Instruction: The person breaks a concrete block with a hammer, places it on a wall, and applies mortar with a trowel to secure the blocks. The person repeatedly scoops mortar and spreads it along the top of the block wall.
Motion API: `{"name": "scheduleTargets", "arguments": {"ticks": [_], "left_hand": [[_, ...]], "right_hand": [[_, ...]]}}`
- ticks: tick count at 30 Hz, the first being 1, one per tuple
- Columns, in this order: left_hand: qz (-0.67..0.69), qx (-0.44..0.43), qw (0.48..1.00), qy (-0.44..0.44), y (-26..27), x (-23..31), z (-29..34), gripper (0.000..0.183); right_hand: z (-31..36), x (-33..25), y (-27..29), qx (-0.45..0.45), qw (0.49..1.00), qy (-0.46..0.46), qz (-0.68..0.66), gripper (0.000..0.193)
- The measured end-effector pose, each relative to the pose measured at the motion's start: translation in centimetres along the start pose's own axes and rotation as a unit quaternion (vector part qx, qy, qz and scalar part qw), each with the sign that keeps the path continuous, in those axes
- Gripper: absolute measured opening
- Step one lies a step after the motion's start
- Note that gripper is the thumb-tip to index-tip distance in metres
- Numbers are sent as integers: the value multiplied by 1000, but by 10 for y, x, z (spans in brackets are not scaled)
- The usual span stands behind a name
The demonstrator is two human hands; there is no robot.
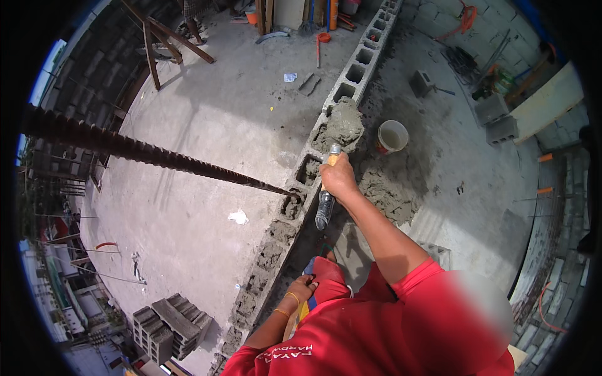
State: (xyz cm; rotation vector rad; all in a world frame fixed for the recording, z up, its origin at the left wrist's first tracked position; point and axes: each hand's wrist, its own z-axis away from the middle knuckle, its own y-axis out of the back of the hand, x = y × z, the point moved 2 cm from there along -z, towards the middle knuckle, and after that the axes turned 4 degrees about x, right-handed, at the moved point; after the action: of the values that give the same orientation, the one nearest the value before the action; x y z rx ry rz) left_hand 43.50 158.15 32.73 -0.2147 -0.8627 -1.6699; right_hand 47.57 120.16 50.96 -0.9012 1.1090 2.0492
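Note:
My right hand [339, 177] is closed round the handle of a trowel [326, 203], which has a wooden grip and a black end. Grey mortar [345, 124] is heaped over the trowel's blade and hides it, just above the hollow-block wall [318, 139]. The nearer block cells are filled with mortar, while several farther ones stand hollow. Down by my thigh, my left hand [303, 288] rests against my shorts with nothing visible in it. A rusty ribbed steel bar [188, 161] rises from a cell of the wall, left of my right hand.
Right of the wall stand a white bucket [392, 136] and a spread mortar pile [392, 194] on the floor. Loose hollow blocks [172, 326] are stacked at the lower left. A single block [422, 83] lies farther off, and wooden props [166, 41] lean at the upper left.

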Motion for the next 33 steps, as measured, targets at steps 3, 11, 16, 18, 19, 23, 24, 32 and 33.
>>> {"name": "scheduleTargets", "arguments": {"ticks": [3,11,16,18,19,23,24,32,33], "left_hand": [[5,16,999,39,7,-16,8,43],[75,23,990,120,2,-45,23,43],[93,48,988,114,-16,-79,29,39],[120,30,985,121,-26,-95,31,39],[129,15,982,137,-31,-103,32,39],[-3,7,997,81,-40,-126,30,35],[-17,15,997,76,-40,-130,28,34],[111,101,979,135,-35,-131,25,30],[159,102,970,155,-38,-128,27,34]], "right_hand": [[56,17,-17,-34,998,-40,36,62],[29,51,53,18,972,164,166,72],[-8,78,57,-87,945,157,273,69],[26,99,52,-107,935,164,296,70],[45,107,54,-104,935,176,290,71],[87,115,75,-114,929,198,292,75],[86,110,81,-134,925,214,284,75],[75,87,57,-127,925,260,246,71],[78,91,54,-164,926,227,254,71]]}}
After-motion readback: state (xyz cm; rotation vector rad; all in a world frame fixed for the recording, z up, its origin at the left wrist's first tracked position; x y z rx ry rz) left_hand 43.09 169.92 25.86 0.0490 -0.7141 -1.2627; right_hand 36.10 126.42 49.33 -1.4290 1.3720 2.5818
